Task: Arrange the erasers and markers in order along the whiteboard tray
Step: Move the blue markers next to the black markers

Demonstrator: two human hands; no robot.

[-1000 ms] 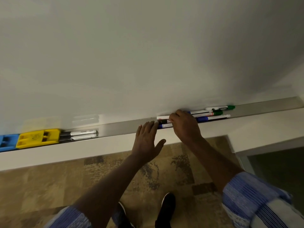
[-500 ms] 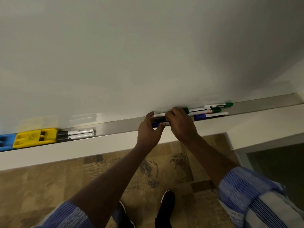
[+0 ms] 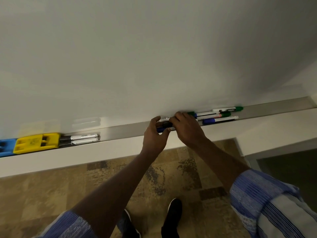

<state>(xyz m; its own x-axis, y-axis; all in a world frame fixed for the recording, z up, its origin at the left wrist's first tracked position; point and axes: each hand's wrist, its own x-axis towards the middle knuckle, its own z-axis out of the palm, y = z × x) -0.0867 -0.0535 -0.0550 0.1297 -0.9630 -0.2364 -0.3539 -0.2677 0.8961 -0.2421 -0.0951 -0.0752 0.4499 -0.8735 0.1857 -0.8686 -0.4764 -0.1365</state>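
Reaching up from striped blue sleeves (image 3: 267,201), both forearms meet at one spot on the whiteboard tray (image 3: 120,130). The left hand (image 3: 154,134) curls thumb and fingers around the near ends of a small bundle of markers (image 3: 164,125), a blue-capped one lowest, a black one above it and a white barrel on top. The right hand (image 3: 187,128) lies over the same bundle from the other side, fingers bent down onto it and touching the left fingertips, so both hands are closed on these markers. Just beyond the right knuckles, the loose markers (image 3: 217,115) lie in the tray with green and blue caps showing. Well off to the left hand's outer side, two black-and-white markers (image 3: 80,139) sit side by side, touching a yellow eraser (image 3: 36,142), with a blue eraser (image 3: 6,146) against it at the frame edge. Behind everything rises the whiteboard (image 3: 154,57).
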